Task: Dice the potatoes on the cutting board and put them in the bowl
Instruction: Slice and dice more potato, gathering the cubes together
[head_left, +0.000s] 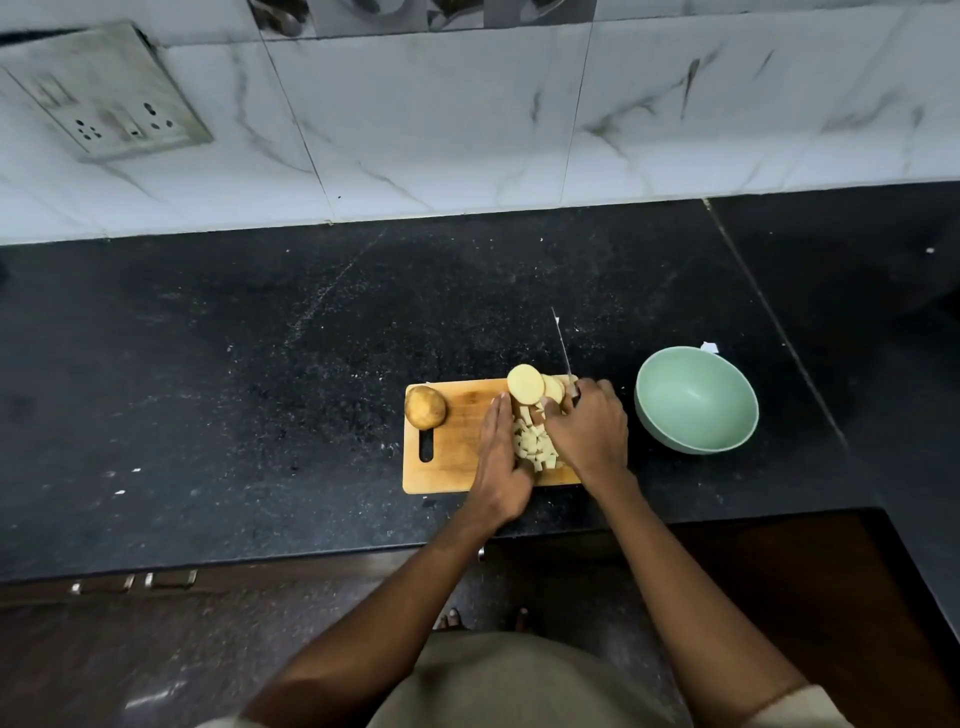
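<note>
Your left hand (501, 457) lies flat, fingers straight and together; your right hand (587, 423) curls tight, both forearms reaching forward, nearly touching.

A wooden cutting board (452, 441) lies on the dark stone surface (260, 364). On its left end sits a whole unpeeled potato (425, 407). The left hand (501, 457) rests flat, fingers straight, against the left side of a pile of diced potato (535, 447). The right hand (589, 431) has its grip around a knife (563, 348), blade pointing far, beside round potato slices (530, 384). A pale green bowl (696, 400) stands just right of the board.
</note>
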